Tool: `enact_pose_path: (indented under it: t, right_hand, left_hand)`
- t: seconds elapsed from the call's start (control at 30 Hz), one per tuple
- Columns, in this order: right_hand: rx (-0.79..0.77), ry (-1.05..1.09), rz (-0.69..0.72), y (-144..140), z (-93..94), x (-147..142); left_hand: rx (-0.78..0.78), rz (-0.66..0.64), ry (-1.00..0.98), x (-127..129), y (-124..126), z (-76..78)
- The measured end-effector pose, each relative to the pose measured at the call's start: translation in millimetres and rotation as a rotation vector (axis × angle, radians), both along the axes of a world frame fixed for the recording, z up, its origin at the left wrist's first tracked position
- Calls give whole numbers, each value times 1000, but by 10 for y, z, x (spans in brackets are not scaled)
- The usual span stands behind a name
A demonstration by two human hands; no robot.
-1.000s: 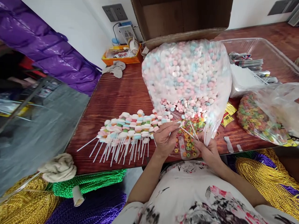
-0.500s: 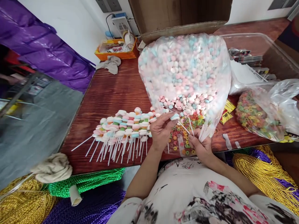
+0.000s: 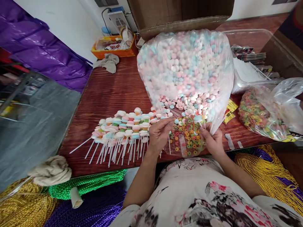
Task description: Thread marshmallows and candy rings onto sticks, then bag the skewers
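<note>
One blue marshmallow [image 3: 197,118], located over the ring-shaped candies [image 3: 189,137], at the upper end of a white stick [image 3: 201,124]; lower part of the stick hidden by fingers. Right hand [image 3: 211,137]: closed, thumb and fingers pinching the stick beside the gathered edge of a plastic bag [image 3: 184,69]; any further sticks in this grip hard to count. Left hand [image 3: 161,134]: fingers bent, tips drawn close together near loose candies; whether anything is pinched, cannot tell.

Marshmallow sticks [image 3: 121,126], many, stacked side by side on the wooden table [image 3: 106,85], left of the left hand; right end of the stack partly hidden behind it. Second bag [image 3: 258,115], ring candies inside, to the right, its lettering illegible. Cardboard box [image 3: 175,26], behind the plastic bag, cut off at top. Gold beads [image 3: 262,167], below the table, cut off at right.
</note>
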State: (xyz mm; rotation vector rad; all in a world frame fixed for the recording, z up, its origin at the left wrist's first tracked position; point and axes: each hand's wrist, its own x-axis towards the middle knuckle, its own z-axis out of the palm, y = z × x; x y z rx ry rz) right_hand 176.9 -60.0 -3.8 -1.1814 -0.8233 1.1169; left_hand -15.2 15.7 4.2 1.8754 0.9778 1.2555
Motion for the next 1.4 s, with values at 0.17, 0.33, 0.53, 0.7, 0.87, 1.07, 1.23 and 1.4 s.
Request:
enact_pose_path:
  t: [0.17, 0.33, 0.53, 0.7, 0.87, 1.07, 1.23, 1.4]
  right_hand:
    - [-11, -96, -11, -141, -135, 205]
    - [28, -285, 90, -312, -305, 202]
    - [68, -343, 119, -399, -333, 369]
    - [96, -328, 221, -455, -244, 279]
    - [190, -504, 317, -417, -25, 162]
    - [156, -687, 351, -387, 51, 135]
    - [84, -741, 378, -389, 47, 113]
    - [73, -558, 324, -344, 121, -8]
  left_hand:
    - [55, -129, 857, 123, 97, -66]
    - [46, -147, 1107, 322, 102, -87]
    - [-32, -191, 657, 171, 25, -43]
    - [-546, -63, -281, 52, -47, 17]
    - [-639, -41, -621, 68, -87, 14]
    - [-164, 51, -471, 52, -153, -28]
    - [202, 45, -137, 18, -151, 19]
    - [188, 83, -112, 65, -162, -47]
